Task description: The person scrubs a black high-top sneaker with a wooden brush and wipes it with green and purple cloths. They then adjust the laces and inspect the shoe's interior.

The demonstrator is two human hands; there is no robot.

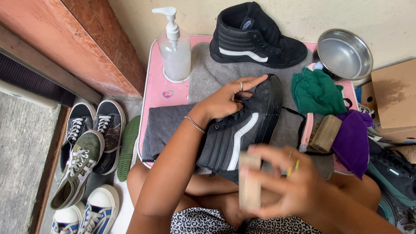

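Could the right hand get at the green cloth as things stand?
Probably not freely: the right hand holds a wooden block, though nothing stands between it and the green cloth.

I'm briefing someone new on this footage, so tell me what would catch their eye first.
The black high-top sneaker with a white side stripe at centre, steadied by the left hand over the grey towel on the pink table. In the foreground, the right hand holds a blurred wooden block-shaped brush. Its matching black sneaker stands at the back, beside a clear pump bottle.
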